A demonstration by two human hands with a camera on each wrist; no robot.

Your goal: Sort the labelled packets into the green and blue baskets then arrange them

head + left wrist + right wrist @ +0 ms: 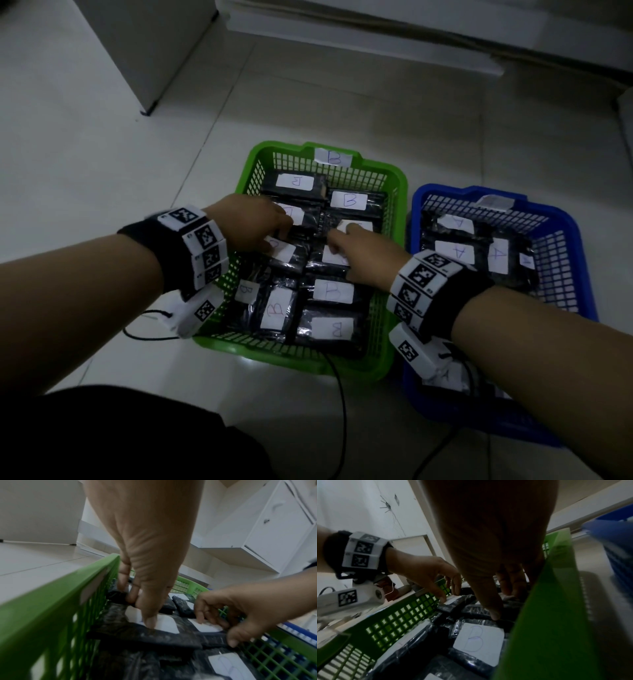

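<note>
A green basket [246, 178] tagged B holds several black packets with white B labels. To its right, a blue basket [416, 212] holds black packets labelled A [455, 251]. Both hands are inside the green basket, near its middle. My left hand [279, 236] spans a B packet [120, 632] in the left column, thumb [150, 623] on its label and fingers curled at its far edge. My right hand [337, 245] pinches the neighbouring B packet [334, 257], fingers on the label [208, 627] and thumb [494, 615] at the near edge. Part of each packet is hidden under the hand.
The baskets stand side by side on a pale tiled floor [85, 171]. A white cabinet [144, 51] is at the back left and low white furniture [376, 34] runs along the back. Black cables [339, 394] trail from the wrist cameras. A dark-clad knee [120, 438] fills the bottom left.
</note>
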